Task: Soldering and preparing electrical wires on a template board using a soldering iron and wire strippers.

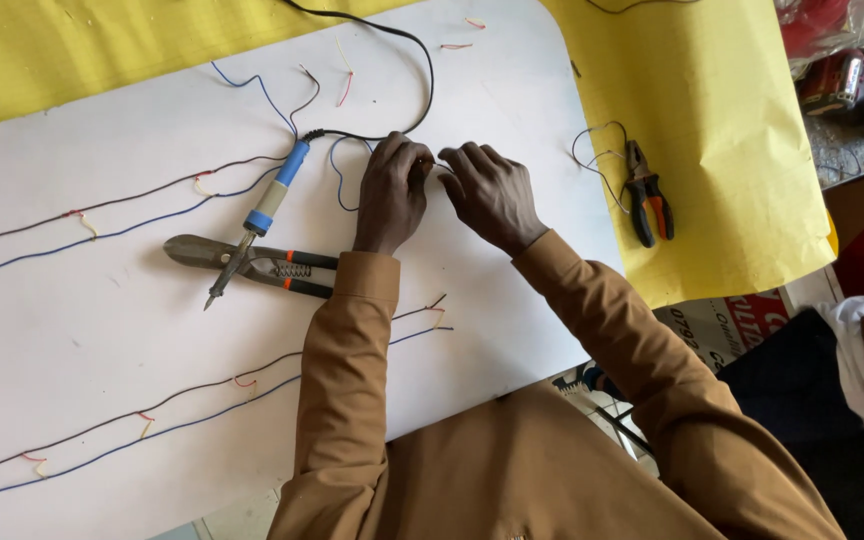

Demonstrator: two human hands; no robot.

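both hands meet near the far edge of the white board [72, 340]. the left hand [392, 195] is curled, fingertips pinched on a thin blue wire [337, 185] that loops just beside it. the right hand [492, 195] is also curled, fingers pinched toward the left; what it grips is too small to tell. a soldering iron [267, 205] lies left of the hands, its tip across the snips [252, 265]. pliers [647, 195] lie on yellow paper [732, 120], well apart to the right.
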